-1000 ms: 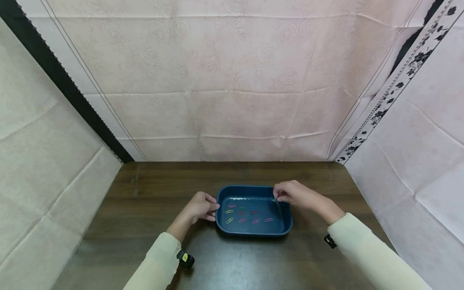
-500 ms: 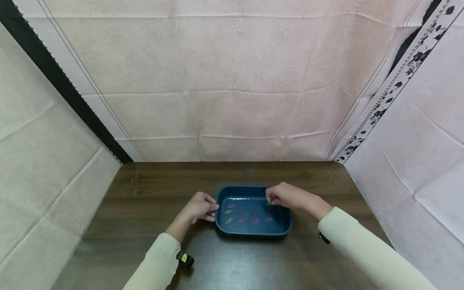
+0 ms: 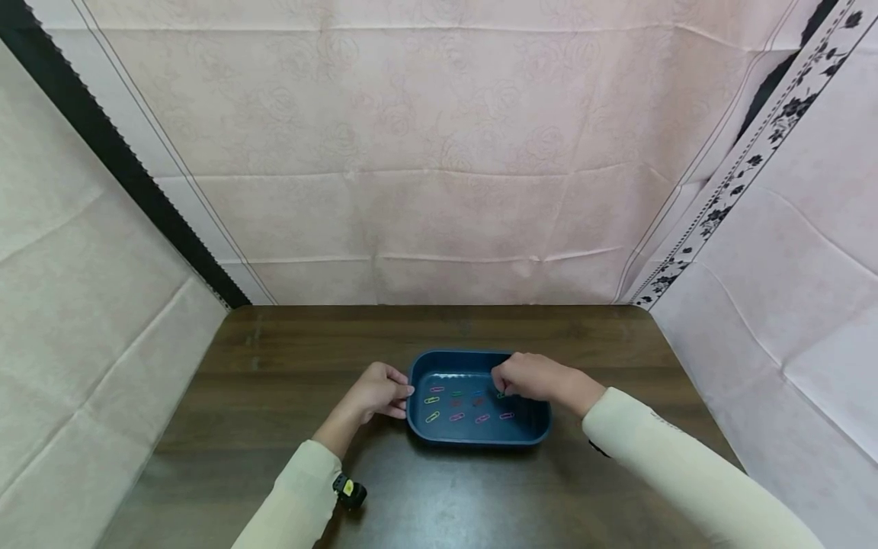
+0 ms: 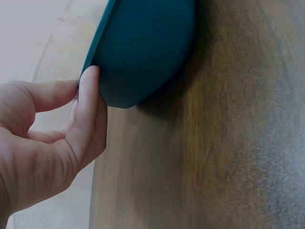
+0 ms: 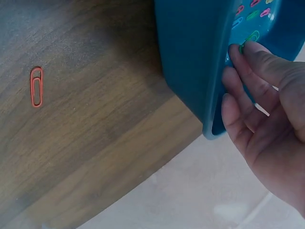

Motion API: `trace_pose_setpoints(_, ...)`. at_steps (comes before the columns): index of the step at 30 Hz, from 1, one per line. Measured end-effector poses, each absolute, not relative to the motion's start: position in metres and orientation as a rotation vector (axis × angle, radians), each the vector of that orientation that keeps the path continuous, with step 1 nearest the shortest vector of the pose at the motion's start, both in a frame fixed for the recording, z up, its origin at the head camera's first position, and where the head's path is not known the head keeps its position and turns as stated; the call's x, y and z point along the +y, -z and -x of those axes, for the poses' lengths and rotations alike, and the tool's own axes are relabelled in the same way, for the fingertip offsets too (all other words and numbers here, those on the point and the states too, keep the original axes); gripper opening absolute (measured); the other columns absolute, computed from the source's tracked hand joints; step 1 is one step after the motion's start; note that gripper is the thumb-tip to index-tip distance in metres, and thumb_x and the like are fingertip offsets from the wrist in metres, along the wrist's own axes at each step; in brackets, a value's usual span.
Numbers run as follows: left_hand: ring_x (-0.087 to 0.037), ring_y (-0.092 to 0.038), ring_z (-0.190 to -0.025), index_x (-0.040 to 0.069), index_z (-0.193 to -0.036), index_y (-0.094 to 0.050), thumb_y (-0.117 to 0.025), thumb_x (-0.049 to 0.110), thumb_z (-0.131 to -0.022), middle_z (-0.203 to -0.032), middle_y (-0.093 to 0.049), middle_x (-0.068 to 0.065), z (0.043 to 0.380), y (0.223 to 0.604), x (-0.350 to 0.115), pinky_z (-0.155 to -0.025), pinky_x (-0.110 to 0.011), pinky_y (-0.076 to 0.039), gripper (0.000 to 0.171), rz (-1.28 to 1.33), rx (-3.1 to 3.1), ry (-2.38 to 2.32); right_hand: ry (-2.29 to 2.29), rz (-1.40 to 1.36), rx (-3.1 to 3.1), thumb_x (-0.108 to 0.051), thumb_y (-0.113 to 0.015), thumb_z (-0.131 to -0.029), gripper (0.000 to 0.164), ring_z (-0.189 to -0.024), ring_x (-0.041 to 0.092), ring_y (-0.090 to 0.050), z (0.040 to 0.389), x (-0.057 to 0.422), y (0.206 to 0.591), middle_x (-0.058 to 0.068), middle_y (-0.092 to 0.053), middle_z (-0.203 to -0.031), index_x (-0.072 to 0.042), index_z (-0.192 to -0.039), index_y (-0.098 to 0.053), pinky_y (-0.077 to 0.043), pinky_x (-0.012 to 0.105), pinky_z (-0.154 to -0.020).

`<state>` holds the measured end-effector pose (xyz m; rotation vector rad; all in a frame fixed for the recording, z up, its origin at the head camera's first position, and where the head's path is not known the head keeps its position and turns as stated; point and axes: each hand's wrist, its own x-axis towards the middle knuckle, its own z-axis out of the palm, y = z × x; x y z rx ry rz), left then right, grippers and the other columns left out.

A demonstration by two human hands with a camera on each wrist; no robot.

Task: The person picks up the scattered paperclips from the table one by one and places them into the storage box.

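A blue rectangular tray (image 3: 480, 441) lies on the table with several coloured paper clips spread in loose rows on its floor, among them a yellow paper clip (image 3: 432, 417) and a pink paper clip (image 3: 507, 415). My left hand (image 3: 380, 390) pinches the tray's left rim between thumb and fingers; the left wrist view shows the outer wall (image 4: 147, 43) beside the fingertips. Reaching over the right rim, my right hand (image 3: 538, 377) is inside the tray. In the right wrist view its thumb and forefinger pinch a green paper clip (image 5: 251, 39) at one end, close over the tray floor.
A red paper clip (image 5: 36, 87) lies on the wooden table (image 3: 309, 335), outside the tray, in the right wrist view. Pale patterned cloth (image 3: 439, 152) hangs behind the table, with more cloth at both sides.
My right hand has moved left and lower into the tray from its right rim, carrying the green paper clip toward the other clips. The left hand stays on the rim.
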<state>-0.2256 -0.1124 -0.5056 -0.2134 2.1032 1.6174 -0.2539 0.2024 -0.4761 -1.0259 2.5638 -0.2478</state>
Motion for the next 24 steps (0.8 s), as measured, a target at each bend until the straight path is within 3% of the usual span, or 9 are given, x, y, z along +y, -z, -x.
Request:
trace_pose_setpoints(7,-0.020,-0.065,-0.069,-0.006,-0.112,-0.062,-0.067,0.003,-0.099,-0.093,-0.064,-0.018,0.225,0.505,-0.112,-0.065,-0.035,-0.066,0.017,0.217,2.114,-1.593,0.200,1.017,2.572,0.001,-0.067,-0.096,0.021,-0.061,0.008,-0.043,0.254,0.198,0.484,-0.008,-0.046,-0.068,-0.012,-0.080,-0.063,-0.036,0.020,-0.055)
trace_pose_setpoints(14,-0.020,-0.065,-0.069,-0.006,-0.112,-0.061,-0.067,0.002,-0.099,-0.093,-0.065,-0.019,0.225,0.504,-0.113,-0.065,-0.035,-0.066,0.017,0.221,2.115,-1.598,0.139,0.968,2.580,0.001,-0.064,-0.096,0.034,-0.057,0.009,-0.029,0.257,0.193,0.495,-0.008,-0.029,-0.062,-0.015,-0.068,-0.052,-0.023,0.023,-0.053)
trace_pose_setpoints(24,-0.020,-0.065,-0.069,-0.006,-0.112,-0.062,-0.067,0.003,-0.099,-0.092,-0.065,-0.018,0.225,0.505,-0.113,-0.065,-0.035,-0.066,0.017,0.209,2.118,-1.590,0.082,0.951,2.581,0.003,-0.058,-0.096,0.044,-0.056,0.010,-0.023,0.258,0.189,0.502,-0.007,-0.024,-0.059,-0.020,-0.063,-0.040,-0.021,0.025,-0.053)
